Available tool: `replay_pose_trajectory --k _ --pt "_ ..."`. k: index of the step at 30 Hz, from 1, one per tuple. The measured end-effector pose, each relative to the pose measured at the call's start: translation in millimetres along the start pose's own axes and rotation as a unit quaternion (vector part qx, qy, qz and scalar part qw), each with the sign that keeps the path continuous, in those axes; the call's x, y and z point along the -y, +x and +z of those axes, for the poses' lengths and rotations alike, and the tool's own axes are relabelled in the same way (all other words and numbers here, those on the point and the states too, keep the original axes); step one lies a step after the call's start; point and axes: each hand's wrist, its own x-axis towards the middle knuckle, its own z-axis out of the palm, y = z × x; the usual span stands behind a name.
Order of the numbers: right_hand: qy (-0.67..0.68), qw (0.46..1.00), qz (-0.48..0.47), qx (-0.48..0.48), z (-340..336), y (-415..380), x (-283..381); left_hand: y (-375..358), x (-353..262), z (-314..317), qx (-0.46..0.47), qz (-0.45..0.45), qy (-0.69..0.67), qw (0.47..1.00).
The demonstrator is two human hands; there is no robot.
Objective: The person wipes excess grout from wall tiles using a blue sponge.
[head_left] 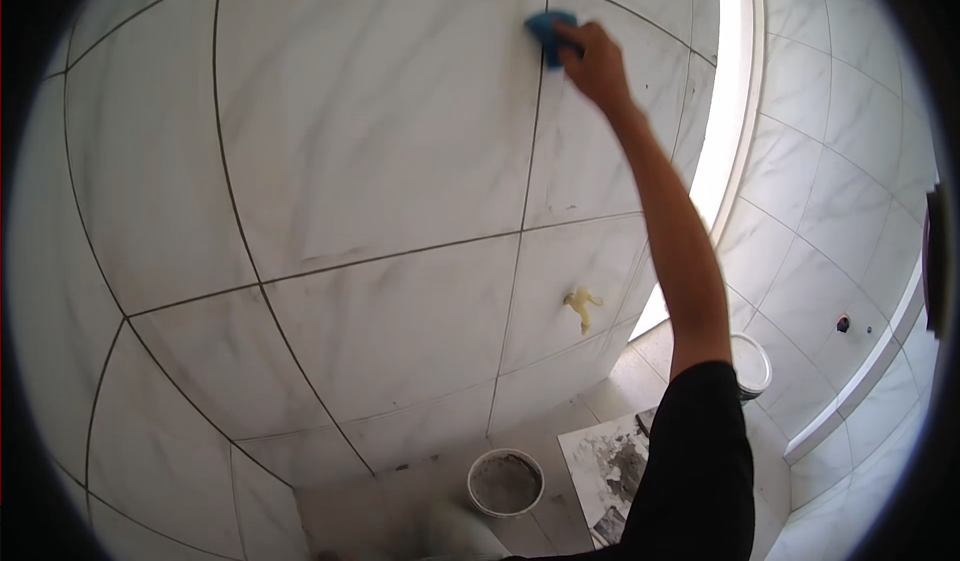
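High on the tiled wall (380,141), my right hand (597,64) is closed around a blue grout spreader (550,33). The spreader's edge rests against the wall at a dark vertical joint between two large white marble-look tiles. My bare forearm and black sleeve reach up from the lower right. My left hand is not visible. On the floor below stands a round bucket (506,483) with grey material inside.
A board (590,461) smeared with grey paste lies on the floor, partly behind my sleeve. Behind my upper arm is a white lidded bucket (752,363). Yellowish foam (581,306) sticks out of the wall. A bright narrow opening (722,111) runs down the wall's right side.
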Motion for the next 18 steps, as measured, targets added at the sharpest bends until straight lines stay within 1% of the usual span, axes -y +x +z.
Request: replay_pose_trajectory --k 1,2,3,4,5,6,7,8,9,10,11,12,13,14,15,17,18 --pt "0.009 1.000 0.015 0.024 5 -40 21 5 9 11 0.015 0.036 0.041 0.998" --pt "0.028 0.999 0.022 0.016 13 -85 42 12 19 24 0.028 0.073 0.080 0.994" --pt "0.026 0.998 0.032 0.057 10 -130 63 21 31 31 0.032 0.074 0.080 0.993" --pt "0.058 0.991 0.057 0.107 6 -174 81 25 35 32 0.033 0.075 0.074 0.994" --pt "0.070 0.982 0.063 0.161 -2 -212 97 28 38 33 0.032 0.075 0.068 0.994" --pt "0.077 0.950 0.102 0.284 -17 -230 109 30 41 34 0.029 0.076 0.061 0.995" --pt "0.084 0.901 0.141 0.401 -31 -239 114 32 43 35 0.026 0.076 0.056 0.995" --pt "0.100 0.893 0.153 0.411 -40 -234 109 33 45 36 0.020 0.075 0.050 0.996" --pt "0.101 0.933 0.134 0.318 -41 -221 100 34 45 36 0.015 0.074 0.045 0.996" --pt "0.115 0.949 0.150 0.254 -42 -193 84 34 45 36 0.011 0.073 0.041 0.996" --pt "0.081 0.977 0.124 0.156 -42 -161 72 34 45 36 0.010 0.068 0.043 0.997" --pt "0.056 0.990 0.096 0.092 -44 -126 62 26 39 31 0.013 0.062 0.053 0.997" --pt "0.013 0.998 0.042 0.041 -41 -97 51 8 -6 7 0.001 0.022 -0.015 1.000" --pt "0.014 0.998 0.058 0.029 -38 -75 48 -5 -27 -10 -0.012 -0.017 -0.081 0.996" --pt "0.012 0.997 0.071 0.016 -34 -65 48 4 -9 1 -0.010 -0.020 -0.070 0.997" --pt "0.008 0.996 0.091 0.015 -14 -83 48 35 27 34 -0.138 0.055 -0.130 0.980" --pt "0.015 0.995 0.093 0.014 -7 -106 56 32 27 31 -0.135 0.055 -0.123 0.982"
